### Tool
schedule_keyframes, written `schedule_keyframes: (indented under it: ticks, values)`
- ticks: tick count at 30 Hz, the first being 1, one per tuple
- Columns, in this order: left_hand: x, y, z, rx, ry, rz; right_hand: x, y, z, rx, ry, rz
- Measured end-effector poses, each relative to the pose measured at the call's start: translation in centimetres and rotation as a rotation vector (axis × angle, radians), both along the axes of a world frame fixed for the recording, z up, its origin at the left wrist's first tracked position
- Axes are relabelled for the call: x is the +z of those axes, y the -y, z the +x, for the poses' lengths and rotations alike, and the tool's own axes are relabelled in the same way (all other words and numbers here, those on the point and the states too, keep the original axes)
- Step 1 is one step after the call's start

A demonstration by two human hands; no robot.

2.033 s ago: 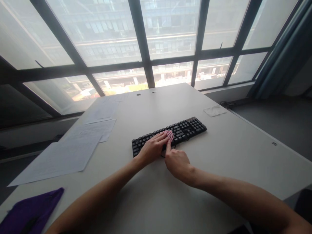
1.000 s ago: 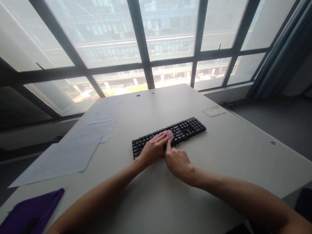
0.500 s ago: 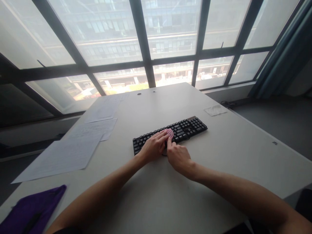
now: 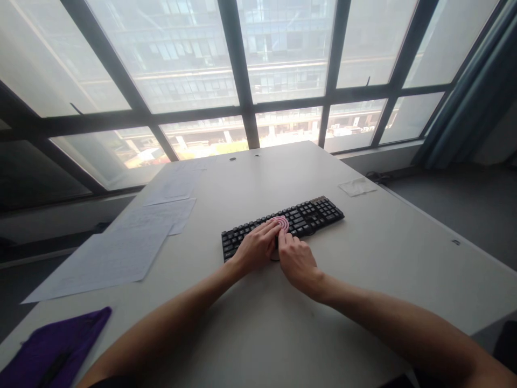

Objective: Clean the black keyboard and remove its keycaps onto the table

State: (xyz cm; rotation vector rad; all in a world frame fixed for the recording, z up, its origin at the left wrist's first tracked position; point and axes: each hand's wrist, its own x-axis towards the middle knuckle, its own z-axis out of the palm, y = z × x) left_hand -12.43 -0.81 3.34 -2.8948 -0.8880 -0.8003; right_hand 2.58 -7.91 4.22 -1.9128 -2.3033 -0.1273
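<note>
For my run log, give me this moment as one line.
left hand: fingers on pink spiral disc | right hand: fingertip at disc | disc on black keyboard | white table

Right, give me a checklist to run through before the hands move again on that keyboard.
1. Pink ring-shaped thing rests on the keyboard: ok.
2. Left hand lies on the keys, fingertips at the pink thing: ok.
3. Right hand has a finger up against the pink thing: ok.
4. Firm grip on the pink thing: cannot tell, fingers hide its near edge.
5. Keyboard lies flat on the table: ok.
6. Papers lie apart from both hands: ok.
</note>
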Motion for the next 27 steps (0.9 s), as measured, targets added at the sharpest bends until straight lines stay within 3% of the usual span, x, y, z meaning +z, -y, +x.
schedule_keyframes:
  ticks: [9, 15, 21, 27]
  values:
    - [-0.2, 0.4, 0.3, 0.038, 0.010, 0.009, 0.1, -0.2, 0.1, -0.012, 0.024, 0.043]
    - [-0.4, 1.1, 1.0, 0.060, 0.024, 0.051, 0.6, -0.6, 2.3, 0.016, 0.020, 0.092]
    - [-0.5, 1.4, 2.2, 0.033, -0.068, 0.062, -0.8, -0.9, 5.1, 0.056, -0.040, 0.054]
    - [-0.3, 0.7, 2.1, -0.033, -0.072, 0.056, -1.8, -1.1, 4.8, 0.053, -0.087, -0.009]
